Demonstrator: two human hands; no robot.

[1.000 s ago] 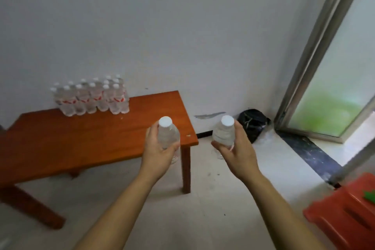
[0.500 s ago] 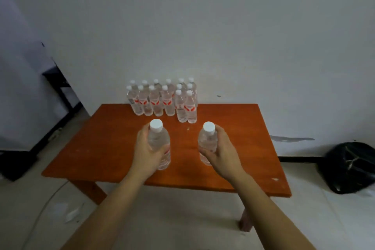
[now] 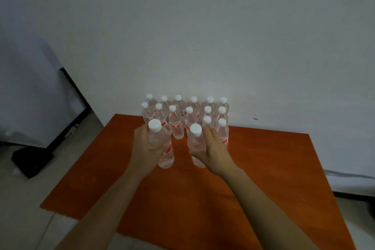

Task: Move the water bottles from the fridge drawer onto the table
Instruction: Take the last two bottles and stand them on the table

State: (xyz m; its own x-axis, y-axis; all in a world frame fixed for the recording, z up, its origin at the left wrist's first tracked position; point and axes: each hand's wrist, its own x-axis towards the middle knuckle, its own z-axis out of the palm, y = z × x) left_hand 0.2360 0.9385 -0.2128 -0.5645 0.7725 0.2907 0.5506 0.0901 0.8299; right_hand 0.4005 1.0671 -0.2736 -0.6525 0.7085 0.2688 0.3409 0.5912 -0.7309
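Simultaneously, my left hand [image 3: 144,151] gripped the left bottle [image 3: 166,155] and my right hand [image 3: 214,153] the right bottle [image 3: 195,143], both upright, just short of the rows [image 3: 189,114] at the table's [image 3: 274,178] far edge.

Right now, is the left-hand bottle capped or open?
Capped: a white cap tops the bottle the left hand grips.

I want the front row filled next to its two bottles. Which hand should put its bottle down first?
Right, probably. The right hand holds the right bottle just beside the front pair, at the next open spot; the left hand holds the left bottle farther left.
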